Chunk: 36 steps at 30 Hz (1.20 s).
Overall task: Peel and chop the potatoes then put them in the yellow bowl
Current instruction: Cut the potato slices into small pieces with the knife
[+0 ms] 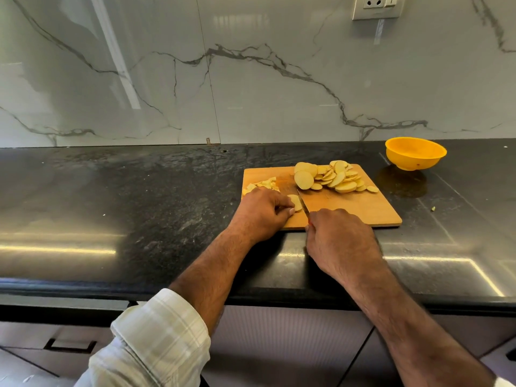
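A wooden cutting board point(349, 208) lies on the black counter. My left hand point(259, 213) pinches a small pale potato piece point(295, 201) at the board's near left corner. My right hand point(340, 241) grips a knife point(303, 203) whose blade stands against that piece. A pile of round potato slices point(335, 177) covers the board's far right part. A smaller heap of cut bits point(264, 185) lies at the far left corner. The yellow bowl point(415, 153) stands on the counter beyond the board, to the right, with nothing visible inside.
The black stone counter point(139, 196) stretches wide to the left of the board. A marble wall point(251, 74) rises behind it with a socket point(377, 5) at the top right. A tiny scrap point(433, 208) lies right of the board. Drawers sit below the counter edge.
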Motion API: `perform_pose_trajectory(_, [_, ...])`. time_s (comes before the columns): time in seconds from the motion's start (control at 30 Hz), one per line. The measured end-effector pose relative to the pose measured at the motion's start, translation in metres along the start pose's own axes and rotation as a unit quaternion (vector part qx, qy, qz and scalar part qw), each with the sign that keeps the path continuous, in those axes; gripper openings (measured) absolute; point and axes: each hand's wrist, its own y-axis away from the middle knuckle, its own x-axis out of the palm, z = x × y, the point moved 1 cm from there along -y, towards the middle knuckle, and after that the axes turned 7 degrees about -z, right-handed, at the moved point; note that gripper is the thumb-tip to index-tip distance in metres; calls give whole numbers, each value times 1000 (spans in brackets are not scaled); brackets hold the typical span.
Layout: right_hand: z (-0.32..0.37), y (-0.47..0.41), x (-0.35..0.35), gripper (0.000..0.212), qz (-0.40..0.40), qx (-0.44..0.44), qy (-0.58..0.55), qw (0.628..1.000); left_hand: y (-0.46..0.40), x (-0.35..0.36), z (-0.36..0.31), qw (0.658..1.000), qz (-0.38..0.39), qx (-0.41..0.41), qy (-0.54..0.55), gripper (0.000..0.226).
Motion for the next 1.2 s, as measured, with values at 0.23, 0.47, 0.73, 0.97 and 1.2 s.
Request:
perform_pose_trajectory(0.23, [10, 4, 0, 22, 9, -7, 21, 1000, -2, 1, -2, 1000, 3, 20, -14, 21])
perform_pose_trajectory(0.47, [24, -20, -4, 28, 47, -18, 33, 998, -4, -2, -4, 999, 22, 35, -24, 18])
perform_pose_trajectory(0.73, [14, -22, 6, 25, -12, 0, 8, 1000, 1, -4, 3, 1000, -9, 12, 16, 17])
perform_pose_trajectory(0.97, [13, -7, 5, 22, -4, -12, 13, 1000, 0, -6, 1, 1000, 4, 10, 15, 17])
perform_pose_trajectory(1.2, [21, -30, 3, 27, 24, -3, 17, 1000, -1, -6, 1, 1000, 16, 11, 10, 16])
